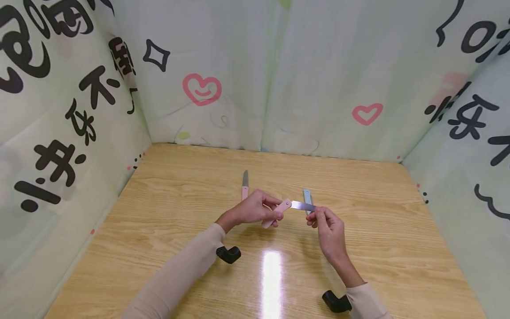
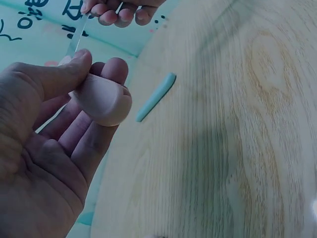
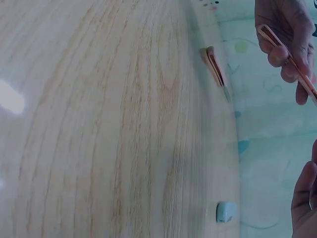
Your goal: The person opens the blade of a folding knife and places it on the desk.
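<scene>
My left hand (image 1: 255, 208) grips the pink handle (image 1: 283, 205) of a folding knife, held above the table. Its silver blade (image 1: 301, 205) points right, swung out from the handle. At the blade's tip end, the thumb and fingers of my right hand (image 1: 331, 232) pinch the metal. A second pink folding knife (image 1: 245, 191) lies beyond my left hand with its blade out; the left hand partly hides its handle. Behind the held blade lies a light blue folding knife (image 1: 307, 195), partly covered in the head view; the left wrist view shows its whole handle (image 2: 157, 96).
The wooden table (image 1: 191, 177) is bordered by pale printed curtains (image 1: 311, 66) at the back and both sides. Black wrist devices (image 1: 229, 254) sit near each sleeve. A bright light reflection falls on the front middle of the tabletop.
</scene>
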Demonstrator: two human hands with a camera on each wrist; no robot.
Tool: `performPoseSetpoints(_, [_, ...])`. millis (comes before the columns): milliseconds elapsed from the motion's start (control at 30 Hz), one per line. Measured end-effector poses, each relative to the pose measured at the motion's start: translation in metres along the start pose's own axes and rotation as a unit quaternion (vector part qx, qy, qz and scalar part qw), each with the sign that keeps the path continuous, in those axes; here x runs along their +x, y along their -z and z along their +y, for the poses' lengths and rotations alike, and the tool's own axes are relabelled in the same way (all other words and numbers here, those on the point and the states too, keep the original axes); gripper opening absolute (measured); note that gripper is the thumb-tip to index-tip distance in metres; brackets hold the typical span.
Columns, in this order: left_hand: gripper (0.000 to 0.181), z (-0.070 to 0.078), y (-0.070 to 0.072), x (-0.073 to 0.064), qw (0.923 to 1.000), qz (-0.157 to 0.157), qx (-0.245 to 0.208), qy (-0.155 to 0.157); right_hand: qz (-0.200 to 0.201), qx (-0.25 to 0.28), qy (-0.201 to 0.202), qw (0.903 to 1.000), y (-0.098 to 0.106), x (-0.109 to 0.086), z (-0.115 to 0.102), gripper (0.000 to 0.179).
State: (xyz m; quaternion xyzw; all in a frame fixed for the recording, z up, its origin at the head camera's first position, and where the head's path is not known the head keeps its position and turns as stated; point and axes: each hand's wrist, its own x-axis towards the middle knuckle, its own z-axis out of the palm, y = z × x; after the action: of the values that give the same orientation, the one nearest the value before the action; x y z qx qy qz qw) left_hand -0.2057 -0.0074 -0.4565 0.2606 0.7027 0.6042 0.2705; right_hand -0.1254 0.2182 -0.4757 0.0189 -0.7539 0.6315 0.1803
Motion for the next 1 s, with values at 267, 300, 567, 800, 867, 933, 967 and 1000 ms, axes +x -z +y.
performPoseSetpoints(267, [0.039,0.0041,-0.0019,-0.0028,0.996,-0.054,0.071,-0.001,0.013,0.013,0.006,0.9998,0.0034,0.0047,-0.0012,0.034])
performPoseSetpoints(300, [0.038,0.0048,-0.002,-0.003,0.9952,-0.058,0.079,0.0,0.014,0.019,0.005,0.9997,0.0035,0.005,-0.001,0.034])
performPoseSetpoints(567, [0.035,0.0071,-0.002,-0.0057,0.9873,-0.1,0.124,0.007,0.003,0.031,-0.001,0.9995,0.0017,0.0023,0.0006,0.035])
performPoseSetpoints(800, [0.026,0.0054,-0.0007,-0.0068,0.9828,-0.12,0.141,-0.001,-0.034,0.024,-0.006,0.9991,-0.001,0.0004,0.002,0.036])
performPoseSetpoints(867, [0.017,0.0029,-0.003,-0.0053,0.9788,-0.126,0.161,-0.013,-0.045,0.018,-0.001,0.9988,-0.0013,0.0005,0.0029,0.035])
performPoseSetpoints(933, [0.008,0.0,-0.0063,-0.0034,0.9751,-0.134,0.176,-0.022,-0.056,0.007,0.003,0.9984,-0.0017,0.001,0.0035,0.032])
performPoseSetpoints(967, [0.006,-0.0012,-0.0078,-0.0026,0.974,-0.137,0.179,-0.026,-0.061,0.001,0.008,0.9981,-0.0018,0.0014,0.0035,0.031])
performPoseSetpoints(1000, [0.006,-0.0023,-0.009,-0.0022,0.974,-0.136,0.179,-0.028,-0.064,-0.004,0.013,0.9978,-0.0018,0.0019,0.0032,0.031])
